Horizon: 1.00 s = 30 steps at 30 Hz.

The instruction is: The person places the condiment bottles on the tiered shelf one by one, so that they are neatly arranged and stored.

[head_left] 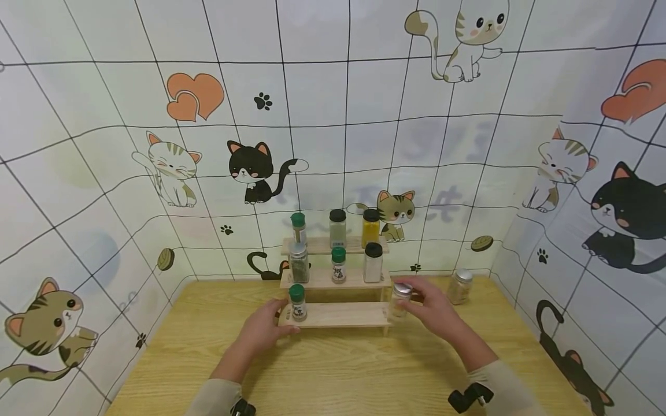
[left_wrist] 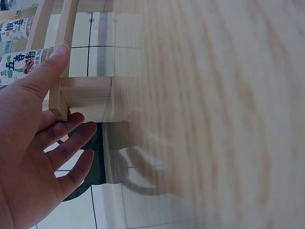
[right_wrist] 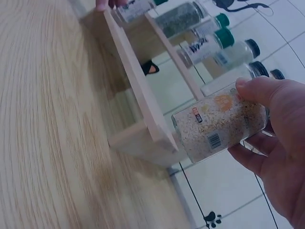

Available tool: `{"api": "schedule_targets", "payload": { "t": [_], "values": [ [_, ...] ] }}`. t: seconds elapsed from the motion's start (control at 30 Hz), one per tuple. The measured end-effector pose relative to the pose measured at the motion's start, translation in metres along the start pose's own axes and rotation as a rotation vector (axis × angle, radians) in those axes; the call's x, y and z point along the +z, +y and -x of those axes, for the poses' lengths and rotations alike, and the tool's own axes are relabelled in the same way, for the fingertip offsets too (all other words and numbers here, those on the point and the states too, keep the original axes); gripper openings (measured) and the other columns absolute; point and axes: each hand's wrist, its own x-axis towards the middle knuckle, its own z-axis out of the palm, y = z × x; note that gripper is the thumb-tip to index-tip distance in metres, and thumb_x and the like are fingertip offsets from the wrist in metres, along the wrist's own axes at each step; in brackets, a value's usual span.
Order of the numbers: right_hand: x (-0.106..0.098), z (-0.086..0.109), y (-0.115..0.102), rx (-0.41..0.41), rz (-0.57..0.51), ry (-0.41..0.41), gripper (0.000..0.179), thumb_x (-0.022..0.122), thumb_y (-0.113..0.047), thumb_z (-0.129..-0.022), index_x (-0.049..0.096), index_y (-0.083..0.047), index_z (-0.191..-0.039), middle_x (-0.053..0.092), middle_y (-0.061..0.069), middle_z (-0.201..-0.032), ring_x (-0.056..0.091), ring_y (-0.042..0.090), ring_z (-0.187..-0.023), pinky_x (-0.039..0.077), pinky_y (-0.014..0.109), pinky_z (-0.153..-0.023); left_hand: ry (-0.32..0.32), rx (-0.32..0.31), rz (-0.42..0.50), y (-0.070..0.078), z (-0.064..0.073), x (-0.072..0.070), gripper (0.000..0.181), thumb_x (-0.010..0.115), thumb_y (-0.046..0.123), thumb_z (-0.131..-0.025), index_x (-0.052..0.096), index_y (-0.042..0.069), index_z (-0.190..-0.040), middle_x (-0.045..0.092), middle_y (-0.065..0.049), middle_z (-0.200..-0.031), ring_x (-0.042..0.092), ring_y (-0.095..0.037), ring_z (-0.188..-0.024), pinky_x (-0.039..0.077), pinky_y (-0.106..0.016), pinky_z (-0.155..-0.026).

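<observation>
A silver-lidded jar (head_left: 460, 286) stands apart on the wooden table (head_left: 333, 375) right of the steps, while behind them the wall covering (head_left: 364, 115) shows a black grid with cartoon cats, orange hearts and paw prints

Matt pale wood rack (head_left: 338, 315) and table (head_left: 333, 370); clear glossy jar (right_wrist: 219, 126), shiny metal lid (head_left: 402, 288).

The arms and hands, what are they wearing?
Both hands are bare, no gloves or rings showing: the left hand and the right hand. Each arm wears a long, light beige sleeve reaching near the wrist. A small black camera mount is strapped at each wrist, partly cut off by the picture's edge.
</observation>
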Motion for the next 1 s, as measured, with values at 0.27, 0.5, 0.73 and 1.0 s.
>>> {"api": "schedule_targets", "payload": {
  "t": [0.27, 0.5, 0.73, 1.0],
  "values": [
    [0.024, -0.021, -0.021, 0.025, -0.105, -0.112, 0.052, 0.079, -0.017, -0.105, 0.064, -0.008, -0.155, 0.067, 0.010, -0.145, 0.068, 0.023, -0.122, 0.061, 0.044, -0.102, -0.007, -0.013, 0.012, -0.002, 0.001, -0.001, 0.087, 0.097, 0.047, -0.086, 0.062, 0.004, -0.153, 0.069, -0.010, -0.142, 0.071, -0.030, -0.119, 0.059, -0.057, -0.100],
    [0.046, -0.040, -0.034, 0.007, -0.113, -0.172, 0.047, 0.079, -0.019, -0.106, 0.068, -0.020, -0.152, 0.064, 0.009, -0.147, 0.066, 0.028, -0.127, 0.058, 0.047, -0.107, -0.009, -0.012, 0.000, 0.000, 0.001, -0.002, 0.089, 0.095, 0.049, -0.087, 0.061, 0.006, -0.156, 0.070, -0.010, -0.141, 0.070, -0.030, -0.120, 0.057, -0.058, -0.103],
    [0.063, -0.051, -0.042, 0.003, -0.133, -0.197, 0.049, 0.079, -0.017, -0.105, 0.067, -0.009, -0.152, 0.064, 0.012, -0.148, 0.065, 0.029, -0.128, 0.058, 0.035, -0.104, -0.018, -0.017, -0.002, 0.004, 0.001, -0.003, 0.088, 0.094, 0.049, -0.088, 0.060, 0.005, -0.157, 0.069, -0.010, -0.142, 0.069, -0.030, -0.122, 0.057, -0.058, -0.104],
    [0.079, -0.059, -0.044, -0.007, -0.162, -0.259, 0.049, 0.078, -0.013, -0.106, 0.066, -0.010, -0.153, 0.062, 0.009, -0.152, 0.062, 0.030, -0.134, 0.055, 0.040, -0.110, -0.015, -0.003, -0.004, 0.001, 0.000, -0.003, 0.088, 0.095, 0.047, -0.088, 0.061, 0.003, -0.155, 0.070, -0.009, -0.139, 0.070, -0.030, -0.118, 0.058, -0.058, -0.100]
  ]
}}
